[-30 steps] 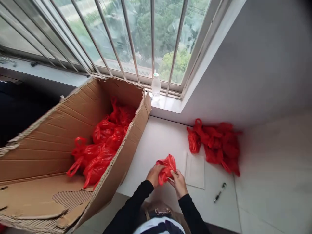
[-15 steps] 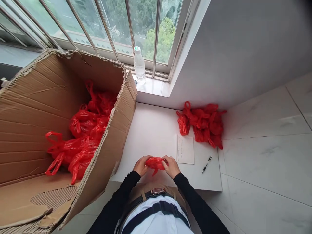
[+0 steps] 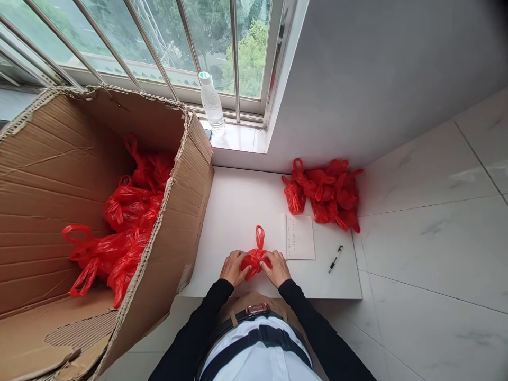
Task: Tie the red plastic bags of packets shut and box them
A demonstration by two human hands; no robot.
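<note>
A small red plastic bag (image 3: 257,257) sits on the white table (image 3: 234,206) close to my body, one handle loop standing up away from me. My left hand (image 3: 235,268) grips its left side and my right hand (image 3: 277,268) grips its right side, fingers curled in toward the bag. What the bag contains is hidden. Just right of my right hand lies an open notebook (image 3: 300,238) with rows of writing, and beyond it a black-and-white pen (image 3: 335,259).
At left stands a big open cardboard box (image 3: 186,211) with several red bags (image 3: 130,206) inside. More red bags (image 3: 329,193) are piled against the wall at the table's back right. A clear bottle (image 3: 212,106) stands on the windowsill beneath a barred window.
The red bag has turned in my hands and moved slightly forward; its loop now points away from me instead of a tail hanging toward me. My view has shifted a little.
</note>
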